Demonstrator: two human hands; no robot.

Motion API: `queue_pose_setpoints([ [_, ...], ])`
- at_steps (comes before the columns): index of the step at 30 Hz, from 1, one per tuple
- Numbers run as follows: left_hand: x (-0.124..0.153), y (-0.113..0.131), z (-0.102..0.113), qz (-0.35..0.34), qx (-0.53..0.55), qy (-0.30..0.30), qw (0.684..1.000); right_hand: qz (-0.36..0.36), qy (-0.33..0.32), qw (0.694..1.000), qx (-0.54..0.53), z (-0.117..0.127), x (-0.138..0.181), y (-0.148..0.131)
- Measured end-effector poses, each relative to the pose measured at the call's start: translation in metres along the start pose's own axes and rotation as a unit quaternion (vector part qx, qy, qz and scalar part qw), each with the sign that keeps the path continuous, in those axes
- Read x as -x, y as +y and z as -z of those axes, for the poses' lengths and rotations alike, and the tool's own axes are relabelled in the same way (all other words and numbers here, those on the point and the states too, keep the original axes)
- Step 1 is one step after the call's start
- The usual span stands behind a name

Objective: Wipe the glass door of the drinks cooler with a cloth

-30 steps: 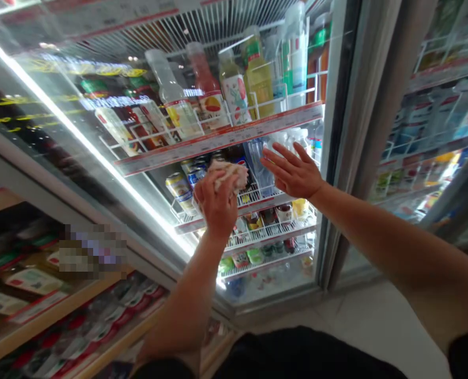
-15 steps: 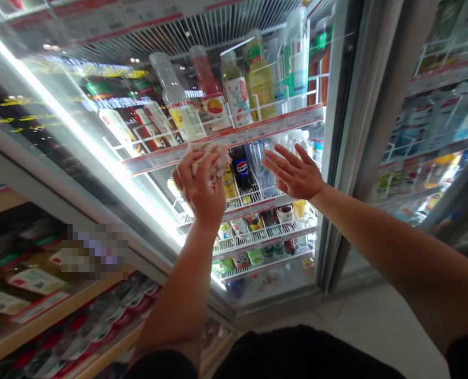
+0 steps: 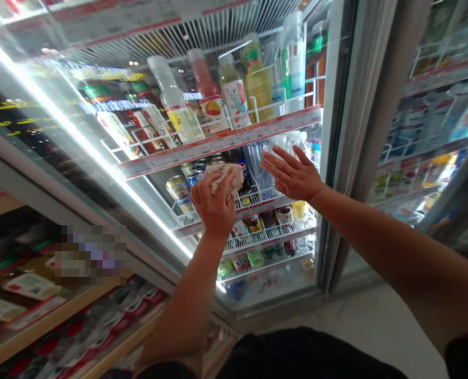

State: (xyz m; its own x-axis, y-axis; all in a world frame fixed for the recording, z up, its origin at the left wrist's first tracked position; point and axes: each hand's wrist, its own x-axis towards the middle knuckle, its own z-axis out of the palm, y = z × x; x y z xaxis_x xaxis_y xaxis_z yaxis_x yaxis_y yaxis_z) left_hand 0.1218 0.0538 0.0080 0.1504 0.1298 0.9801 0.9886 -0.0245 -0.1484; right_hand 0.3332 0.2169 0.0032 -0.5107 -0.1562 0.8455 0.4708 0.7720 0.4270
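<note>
My left hand (image 3: 213, 202) is closed round a crumpled pale cloth (image 3: 228, 176) and presses it against the glass door (image 3: 147, 173) of a lit drinks fridge, just below the red-edged upper shelf (image 3: 218, 142). My right hand (image 3: 292, 173) lies flat and open on the same glass, fingers spread, a little to the right of the cloth. Behind the glass stand bottles (image 3: 234, 92) on the upper shelf and cans (image 3: 180, 192) on the wire shelf under it.
The fridge's grey door frame (image 3: 336, 158) runs down just right of my right hand, and a second glass-fronted fridge (image 3: 435, 131) stands beyond it. Wooden shelves (image 3: 52, 316) with packaged goods sit at lower left. Pale floor (image 3: 376, 326) shows at lower right.
My left hand with the cloth went up and left across the glass, then came back down and right. My right hand stayed flat on the glass.
</note>
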Motion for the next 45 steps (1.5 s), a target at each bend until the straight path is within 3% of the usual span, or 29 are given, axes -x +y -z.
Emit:
queue_pose_setpoints([
  [5, 0.036, 0.015, -0.008, -0.115, -0.001, -0.107, 0.988, -0.021, -0.028, 0.999, -0.036, 0.0, -0.001, 0.0],
  [12, 0.018, -0.009, 0.006, 0.014, -0.01, -0.013, 1.0, -0.027, -0.03, 0.998, -0.042, 0.0, 0.001, 0.0],
  [19, 0.059, -0.008, 0.011, -0.053, 0.024, -0.102, 0.993, -0.012, -0.006, 0.999, -0.036, -0.001, 0.0, 0.0],
  [24, 0.037, -0.03, 0.02, 0.023, -0.021, -0.028, 0.999, -0.006, 0.001, 1.0, -0.024, 0.001, 0.0, 0.001],
  [26, 0.04, -0.031, 0.023, 0.043, -0.021, -0.011, 0.999, -0.009, -0.004, 1.0, -0.022, 0.001, 0.0, 0.0],
  [30, 0.071, -0.027, 0.026, -0.006, -0.004, -0.047, 0.999, 0.007, 0.02, 1.0, 0.002, 0.0, -0.001, -0.001],
  [33, 0.08, -0.038, 0.031, -0.041, -0.011, -0.062, 0.997, 0.005, 0.023, 1.0, -0.002, 0.0, -0.001, -0.001],
  [37, 0.063, -0.067, 0.045, 0.016, -0.058, 0.012, 0.998, -0.027, -0.019, 0.999, -0.037, 0.002, -0.001, -0.001],
  [40, 0.067, -0.073, 0.049, 0.057, -0.068, 0.037, 0.995, -0.037, -0.031, 0.998, -0.047, 0.002, 0.0, -0.001],
  [45, 0.109, -0.057, 0.045, 0.023, -0.034, -0.057, 0.998, -0.022, -0.015, 0.999, -0.046, 0.001, 0.001, 0.0],
])
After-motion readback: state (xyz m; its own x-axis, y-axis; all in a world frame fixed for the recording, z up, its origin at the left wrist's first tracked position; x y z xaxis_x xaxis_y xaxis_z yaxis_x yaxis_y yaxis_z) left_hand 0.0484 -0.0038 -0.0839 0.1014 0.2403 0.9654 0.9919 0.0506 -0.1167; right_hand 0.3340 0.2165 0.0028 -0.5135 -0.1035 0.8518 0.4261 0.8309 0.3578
